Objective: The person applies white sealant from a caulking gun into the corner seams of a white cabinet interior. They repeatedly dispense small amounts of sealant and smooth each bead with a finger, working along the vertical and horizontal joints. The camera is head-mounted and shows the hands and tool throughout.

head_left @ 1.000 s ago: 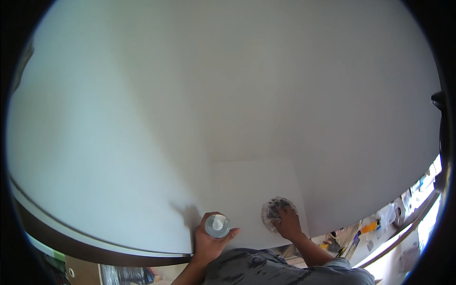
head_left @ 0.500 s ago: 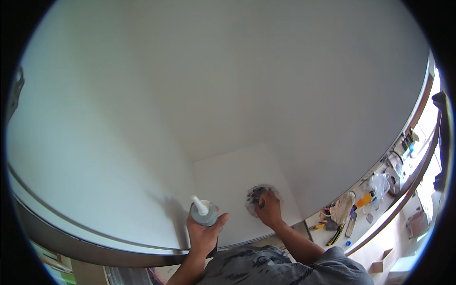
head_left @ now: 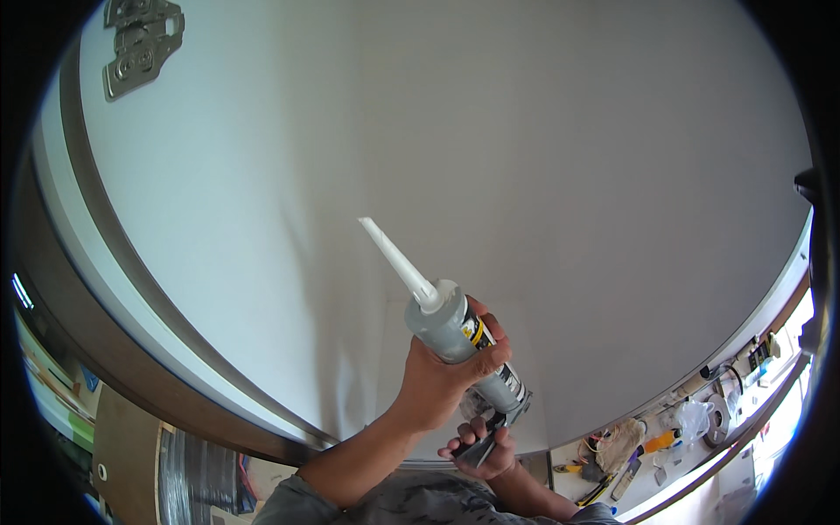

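Observation:
A grey sealant cartridge (head_left: 443, 331) with a long white nozzle (head_left: 398, 261) is held up, tilted, inside the white cabinet. My left hand (head_left: 437, 381) is wrapped around its upper body, thumb across the label. At the cartridge's lower end is a dark caulking gun (head_left: 518, 404). Around that gun's handle, my right hand (head_left: 481, 448) has its fingers curled. The nozzle tip points up and away to the left, apart from the panels. Behind the hands, a crumpled clear plastic bag with dark smears (head_left: 473, 405) is mostly hidden.
White panels (head_left: 455, 131) rise around me, with a metal hinge (head_left: 140, 48) at upper left. To the right, a worktop holds an orange-handled tool (head_left: 661, 440), a clear plastic bag (head_left: 693, 423) and a tape roll (head_left: 719, 418). A brown board (head_left: 122, 464) stands at lower left.
The sealant cartridge has been raised and tilted, its nozzle now higher. My right hand has left the smeared bag and closed on the caulking gun's handle. The view has shifted, bringing the hinge in.

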### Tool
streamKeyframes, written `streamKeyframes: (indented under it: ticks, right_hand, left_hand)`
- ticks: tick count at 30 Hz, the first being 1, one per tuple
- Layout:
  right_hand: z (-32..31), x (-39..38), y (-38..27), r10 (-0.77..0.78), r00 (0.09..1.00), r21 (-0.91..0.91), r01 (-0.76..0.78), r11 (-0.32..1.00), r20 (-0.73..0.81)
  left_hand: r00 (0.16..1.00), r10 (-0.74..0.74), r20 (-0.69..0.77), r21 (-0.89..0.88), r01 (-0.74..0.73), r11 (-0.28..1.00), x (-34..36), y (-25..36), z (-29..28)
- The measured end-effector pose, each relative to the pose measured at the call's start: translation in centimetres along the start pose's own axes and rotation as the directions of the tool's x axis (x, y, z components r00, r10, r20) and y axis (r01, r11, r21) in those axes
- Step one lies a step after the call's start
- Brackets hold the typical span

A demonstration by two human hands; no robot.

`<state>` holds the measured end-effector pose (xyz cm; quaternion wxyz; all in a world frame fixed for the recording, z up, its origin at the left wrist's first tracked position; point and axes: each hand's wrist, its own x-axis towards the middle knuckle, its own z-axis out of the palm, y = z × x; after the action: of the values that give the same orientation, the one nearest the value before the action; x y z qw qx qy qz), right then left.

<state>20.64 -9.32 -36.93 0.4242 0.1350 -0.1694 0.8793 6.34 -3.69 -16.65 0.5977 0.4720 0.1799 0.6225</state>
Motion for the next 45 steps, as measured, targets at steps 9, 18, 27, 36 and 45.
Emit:
streamKeyframes:
  ticks: [9,18,27,36,45]
  right_hand:
    - [1.8,-1.7,0.8,0.054,0.998,0.065,-0.056,0.996,0.034]
    - [2.5,-1.6,-0.2,0.037,0.999,0.03,-0.037,0.999,0.002]
    - [2.1,-2.1,-1.0,0.04,0.999,0.045,-0.039,0.998,-0.023]
    - [2.3,-2.3,-2.2,0.039,0.957,-0.176,-0.093,0.98,-0.288]
    - [9.1,-0.1,-10.6,-0.14,0.785,-0.791,-0.611,-0.021,-0.603]
  left_hand:
    - [0.992,-0.111,-0.062,-0.066,0.107,0.992,0.5,-0.6,-0.2]
    - [0.993,-0.114,-0.042,-0.086,0.11,0.99,0.8,-1.0,-0.3]
    - [0.995,-0.089,-0.048,-0.093,0.085,0.992,1.0,-1.6,-0.2]
    - [0.984,-0.104,-0.145,-0.087,0.092,0.992,0.5,-2.2,0.3]
    - [0.981,-0.039,-0.189,0.445,0.121,0.887,-2.0,-2.8,-2.1]
